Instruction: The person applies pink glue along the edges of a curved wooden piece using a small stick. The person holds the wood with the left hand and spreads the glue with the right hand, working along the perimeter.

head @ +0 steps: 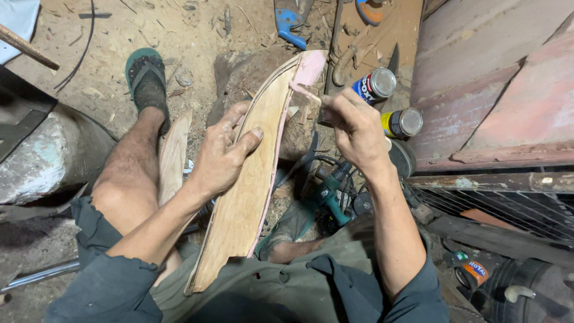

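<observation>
While one curved wooden piece (245,197) rests slanted across the person's lap, the left hand (222,157) is clamped on its middle, thumb over the front face and fingers behind. Pink filler (310,69) coats its upper tip and runs down its right edge. Just beside that tip, the right hand (353,125) pinches one small stick (305,91), whose end touches the pink patch. Two cans (388,101) lie on the sawdust-covered floor (179,36) behind the right hand, near one green sandal (146,78) and one teal power tool (332,194).
</observation>
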